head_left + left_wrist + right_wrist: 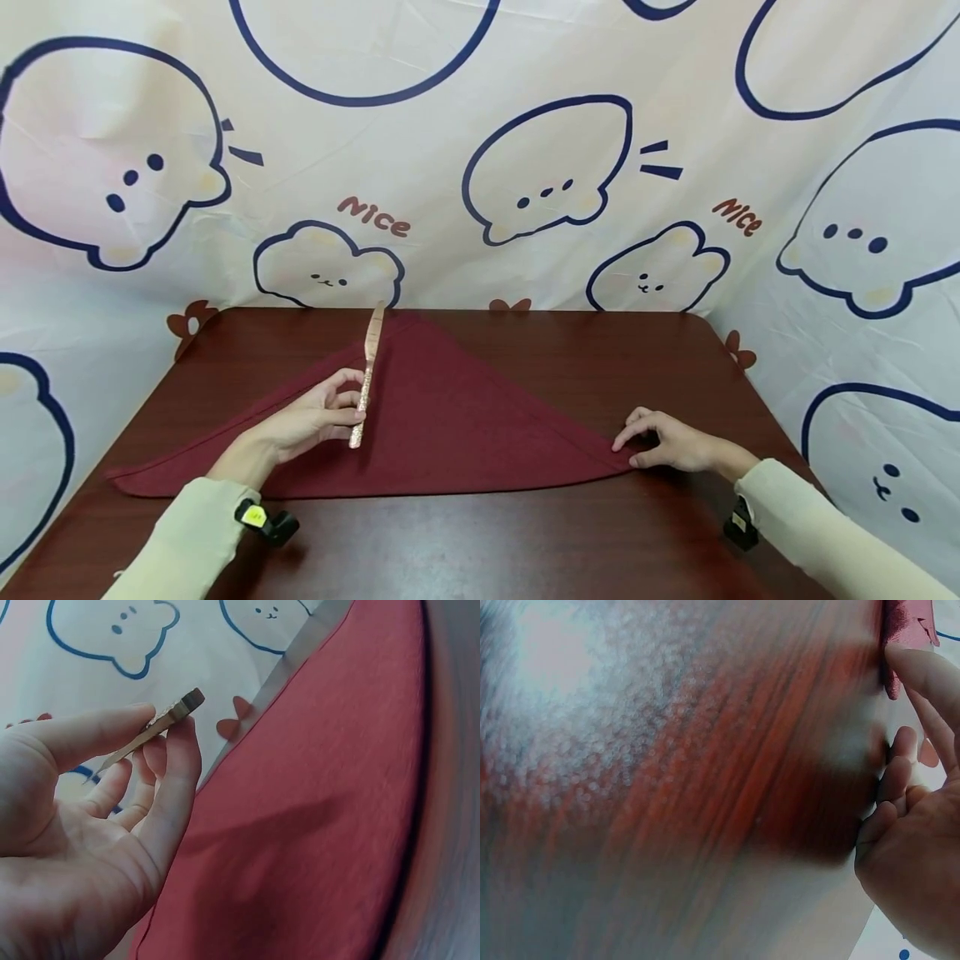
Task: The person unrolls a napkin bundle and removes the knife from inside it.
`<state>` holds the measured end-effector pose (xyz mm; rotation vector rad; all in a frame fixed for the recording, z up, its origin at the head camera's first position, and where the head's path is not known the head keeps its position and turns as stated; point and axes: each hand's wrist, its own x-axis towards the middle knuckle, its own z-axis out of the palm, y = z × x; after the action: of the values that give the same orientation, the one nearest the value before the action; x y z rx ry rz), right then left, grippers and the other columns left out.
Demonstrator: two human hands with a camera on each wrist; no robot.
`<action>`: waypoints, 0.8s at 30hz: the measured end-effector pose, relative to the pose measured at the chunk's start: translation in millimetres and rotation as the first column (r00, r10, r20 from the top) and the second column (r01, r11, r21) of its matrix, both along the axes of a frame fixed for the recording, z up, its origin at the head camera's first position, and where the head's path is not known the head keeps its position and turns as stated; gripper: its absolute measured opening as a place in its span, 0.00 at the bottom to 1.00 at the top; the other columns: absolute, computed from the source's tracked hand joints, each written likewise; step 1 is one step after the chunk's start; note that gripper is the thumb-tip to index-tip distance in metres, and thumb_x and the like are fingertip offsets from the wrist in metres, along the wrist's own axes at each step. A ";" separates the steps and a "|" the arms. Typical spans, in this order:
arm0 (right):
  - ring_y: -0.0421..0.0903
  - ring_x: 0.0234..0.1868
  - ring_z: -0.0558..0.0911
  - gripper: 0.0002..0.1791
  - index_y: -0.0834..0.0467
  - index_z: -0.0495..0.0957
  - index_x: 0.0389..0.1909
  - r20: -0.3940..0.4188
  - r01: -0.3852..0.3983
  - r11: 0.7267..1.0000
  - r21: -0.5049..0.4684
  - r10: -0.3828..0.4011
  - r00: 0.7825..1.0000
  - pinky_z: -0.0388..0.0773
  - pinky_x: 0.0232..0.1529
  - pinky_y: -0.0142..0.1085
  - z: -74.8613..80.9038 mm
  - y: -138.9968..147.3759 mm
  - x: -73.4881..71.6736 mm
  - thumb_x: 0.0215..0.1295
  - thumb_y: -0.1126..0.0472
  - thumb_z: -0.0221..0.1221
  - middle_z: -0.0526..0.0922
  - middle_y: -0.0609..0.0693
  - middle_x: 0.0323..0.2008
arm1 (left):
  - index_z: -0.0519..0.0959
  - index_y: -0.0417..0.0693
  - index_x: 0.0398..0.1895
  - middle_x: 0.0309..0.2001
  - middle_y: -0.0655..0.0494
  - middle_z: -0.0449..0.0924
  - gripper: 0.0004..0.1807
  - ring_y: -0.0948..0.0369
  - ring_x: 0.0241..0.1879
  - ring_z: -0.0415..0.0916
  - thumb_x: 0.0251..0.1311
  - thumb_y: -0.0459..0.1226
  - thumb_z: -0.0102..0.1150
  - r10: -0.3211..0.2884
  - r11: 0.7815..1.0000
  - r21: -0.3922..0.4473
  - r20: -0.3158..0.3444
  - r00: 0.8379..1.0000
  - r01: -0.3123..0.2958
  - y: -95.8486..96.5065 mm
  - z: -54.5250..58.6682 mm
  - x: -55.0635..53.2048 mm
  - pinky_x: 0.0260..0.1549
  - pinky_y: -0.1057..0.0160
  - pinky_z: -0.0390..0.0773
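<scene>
A gold-coloured table knife [367,379] with a textured handle is in my left hand [311,421]. The thumb and fingers pinch it by the handle, above the cloth, its blade pointing toward the back wall. In the left wrist view the knife [169,716] shows its handle end between thumb and fingers. Below it, a dark red cloth napkin [457,425] lies folded into a triangle, its peak at the far table edge. My right hand [675,442] pinches the napkin's right corner between thumb and forefinger. The corner of the napkin [906,622] shows at the thumb in the right wrist view.
The dark brown wooden table [480,550] carries the napkin. A white curtain [420,158] printed with blue-outlined cartoon figures hangs along the back and both sides. A small black camera [273,525] is strapped to the left wrist, another [741,527] to the right.
</scene>
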<state>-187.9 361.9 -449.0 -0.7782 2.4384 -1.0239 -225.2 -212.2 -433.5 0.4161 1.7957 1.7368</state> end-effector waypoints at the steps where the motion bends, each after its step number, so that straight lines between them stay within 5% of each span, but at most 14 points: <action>1: 0.39 0.48 0.70 0.11 0.52 0.87 0.46 0.001 0.001 1.000 0.003 -0.001 1.000 0.67 0.51 0.34 0.1 0.3 -0.2 0.63 0.60 0.68 0.75 0.51 0.45 | 0.58 0.52 0.63 0.46 0.53 0.78 0.22 0.59 0.43 0.79 0.72 0.29 0.51 0.000 1.000 0.003 0.003 1.000 0.000 3.5 -0.6 -0.6 0.45 0.59 0.84; 15: 0.36 0.49 0.70 0.11 0.52 0.87 0.47 0.015 0.009 1.000 0.002 -0.009 1.000 0.67 0.52 0.34 1.2 0.7 0.4 0.63 0.59 0.68 0.76 0.51 0.46 | 0.55 0.43 0.64 0.43 0.53 0.77 0.24 0.60 0.41 0.78 0.71 0.27 0.52 -0.032 0.999 0.035 0.025 0.999 0.031 43.1 -9.8 -6.0 0.46 0.57 0.84; 24: 0.38 0.49 0.71 0.12 0.53 0.87 0.47 0.022 0.007 1.000 -0.004 -0.007 1.000 0.67 0.52 0.35 0.0 1.8 -1.3 0.62 0.59 0.68 0.77 0.52 0.45 | 0.53 0.42 0.65 0.43 0.53 0.76 0.26 0.60 0.43 0.77 0.71 0.27 0.52 0.007 0.999 0.036 0.040 0.999 -0.009 64.3 -12.5 -8.3 0.47 0.59 0.82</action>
<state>-189.1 363.7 -449.0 -0.7562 2.4237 -1.0344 -233.5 -147.9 -446.0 0.3870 1.7429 1.7728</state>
